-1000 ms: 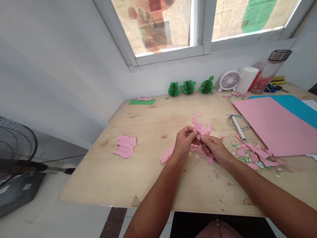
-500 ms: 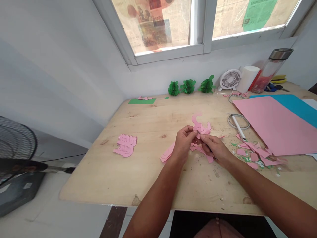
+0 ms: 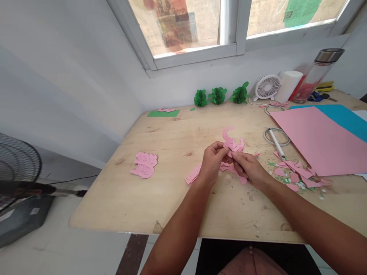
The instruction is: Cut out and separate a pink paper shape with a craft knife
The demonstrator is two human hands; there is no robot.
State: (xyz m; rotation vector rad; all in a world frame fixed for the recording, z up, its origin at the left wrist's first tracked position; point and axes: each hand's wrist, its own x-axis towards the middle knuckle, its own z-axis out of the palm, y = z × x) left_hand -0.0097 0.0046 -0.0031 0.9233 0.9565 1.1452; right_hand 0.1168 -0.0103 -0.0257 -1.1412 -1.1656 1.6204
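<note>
Over the middle of the wooden table (image 3: pixel 160 206), my left hand (image 3: pixel 211 162) and my right hand (image 3: pixel 249 169) are closed together on a bunch of pink paper cutouts (image 3: pixel 233 143). Curved pink pieces stick up above my fingers. More pink cutouts (image 3: pixel 192 175) lie on the table under and to the left of my hands. A separate stack of pink cutouts (image 3: pixel 144 165) lies further left, apart from both hands.
Pink and green paper scraps (image 3: pixel 296 176) litter the table right of my hands. A white pen (image 3: pixel 277 143) lies across a wire ring. Pink sheet (image 3: pixel 318 139) and blue sheet (image 3: pixel 344 118) at right. Green paper trees (image 3: pixel 218 95), small fan (image 3: pixel 267 87), bottle (image 3: pixel 314 76) stand at back. A floor fan (image 3: pixel 17 168) is at left.
My hands stay closed on the pink cutouts with only small finger movement. The view has tilted slightly, so everything sits a little higher in the frame.
</note>
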